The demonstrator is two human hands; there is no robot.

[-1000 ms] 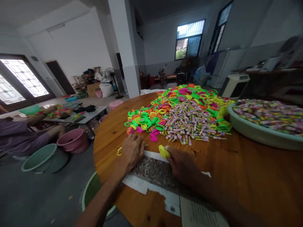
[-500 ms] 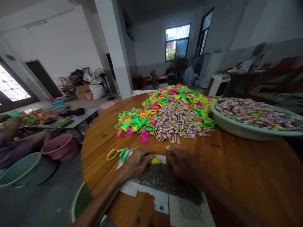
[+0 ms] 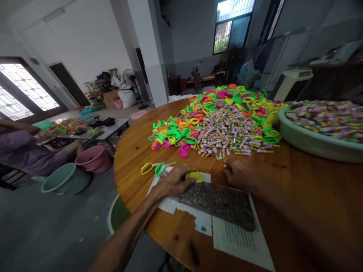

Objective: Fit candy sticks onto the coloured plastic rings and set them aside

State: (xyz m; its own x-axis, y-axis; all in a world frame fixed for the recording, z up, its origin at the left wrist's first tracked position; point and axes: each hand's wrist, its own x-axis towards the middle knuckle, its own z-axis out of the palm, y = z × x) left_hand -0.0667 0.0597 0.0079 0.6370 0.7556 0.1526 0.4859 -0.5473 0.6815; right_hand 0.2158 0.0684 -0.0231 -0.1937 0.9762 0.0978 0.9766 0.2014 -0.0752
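Note:
My left hand (image 3: 177, 180) has its fingers closed on a yellow plastic piece (image 3: 197, 176) at the far left end of a dark speckled slab (image 3: 218, 200). Papers (image 3: 238, 240) lie under the slab. To the right, beyond the slab, my right hand (image 3: 239, 173) is closed near the tabletop, with a small pale bit at its fingertips that is too small to name. A yellow ring (image 3: 146, 168) and a green ring (image 3: 160, 169) lie left of the slab beside small wrapped sticks.
Behind my hands is a heap of colourful plastic pieces (image 3: 181, 130) with wrapped sticks (image 3: 224, 130). A pale basin (image 3: 317, 141) of sticks stands at the right. Tubs (image 3: 66, 179) stand on the floor at the left, near a seated person (image 3: 25, 153) in purple.
The view has turned and tilted down. My right hand has moved right, away from the slab and the yellow piece. My left hand stays at the slab's left end with the yellow piece.

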